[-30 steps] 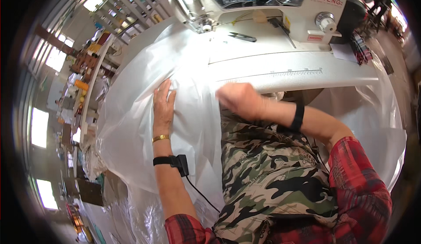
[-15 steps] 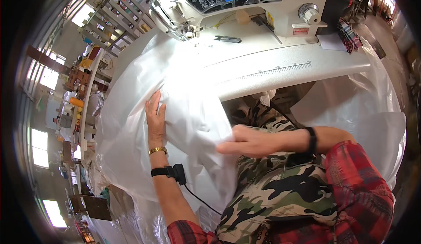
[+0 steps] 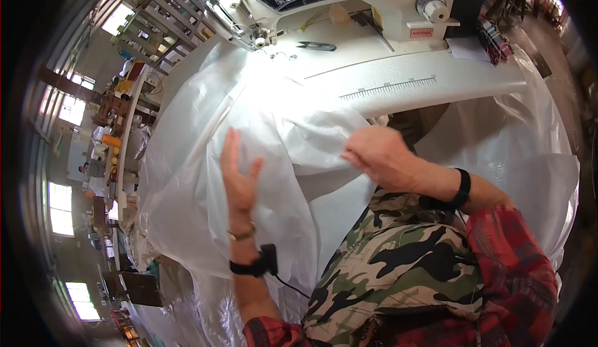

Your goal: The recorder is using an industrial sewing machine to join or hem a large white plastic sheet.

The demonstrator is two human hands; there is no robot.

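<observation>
Workshop, daylight through windows (image 3: 60, 210) on my left; a cluttered bench (image 3: 129, 144) beyond. Before me, a white sewing machine (image 3: 402, 7), thread snips (image 3: 316, 46) lying on its bed. The white plastic sheet (image 3: 274, 207) spreads from under the needle end, over the table's near edge, down beside my camouflage apron (image 3: 398, 260).

Handling, my judgement: light, limp, rather slippery; creases readily, might slide off under its own drape. Best taken by the free edge, pinched, with a flat palm steadying the broad part.

Right hand (image 3: 381, 152): forearm in from the right, wrist bent, fingers curled; looks pinched on the sheet's edge. Left hand (image 3: 241, 185): forearm upright, fingers extended, thumb spread, nothing gripped; over the sheet, contact uncertain.
</observation>
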